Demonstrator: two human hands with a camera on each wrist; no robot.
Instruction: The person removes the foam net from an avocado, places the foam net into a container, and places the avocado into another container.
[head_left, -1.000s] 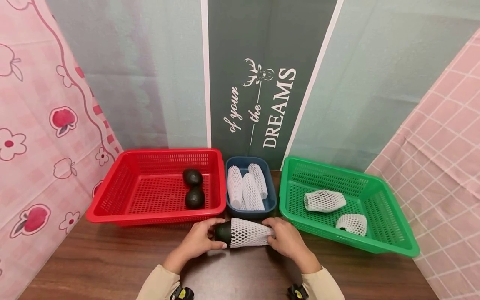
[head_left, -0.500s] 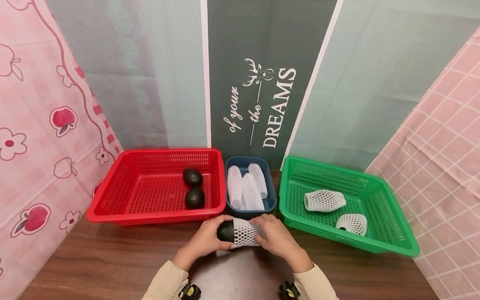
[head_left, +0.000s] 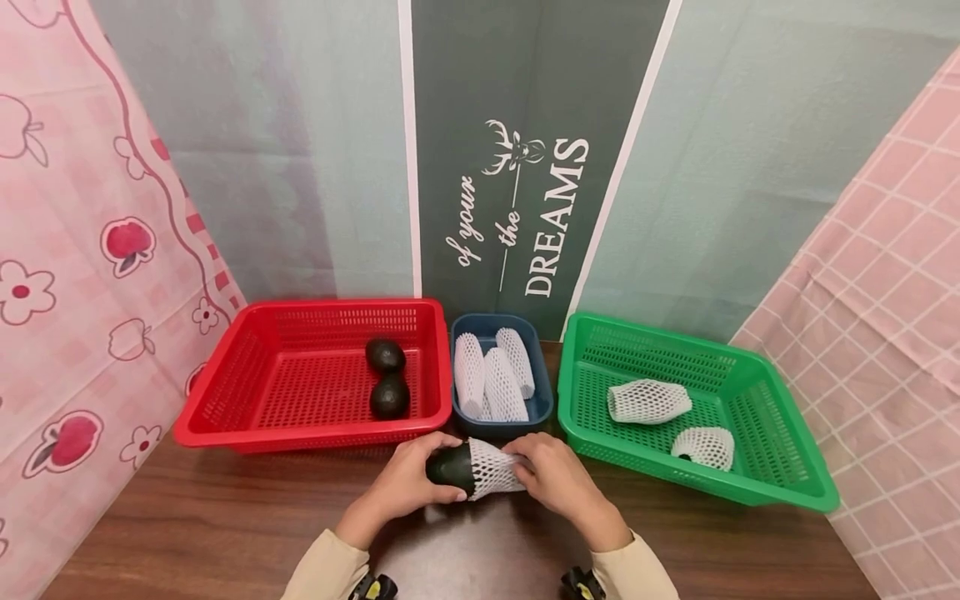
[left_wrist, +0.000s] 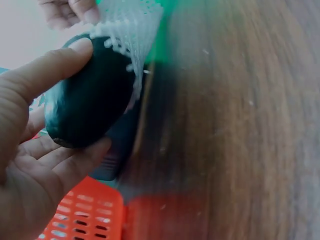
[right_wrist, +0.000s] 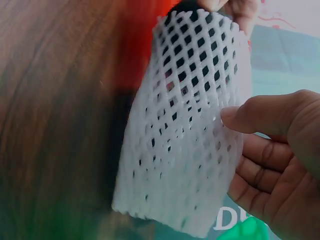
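Note:
In the head view my left hand grips a dark avocado by its left end, thumb on the near side. The avocado's other end sits inside a white foam net sleeve. My right hand pinches that sleeve from the right. From the left wrist, the avocado shows bare between thumb and fingers, with the net's open edge around its far end. In the right wrist view the sleeve widens over the avocado and hangs loose at the end nearer the camera.
A red basket with two avocados stands at left. Behind the hands is a blue bin with several foam nets. The green basket at right contains two net-covered pieces. Fabric hangs around the wooden table.
My right hand has moved left along the net, nearer my left hand. More of the avocado's dark skin shows at the left now, and it tilts slightly. The baskets have stayed put.

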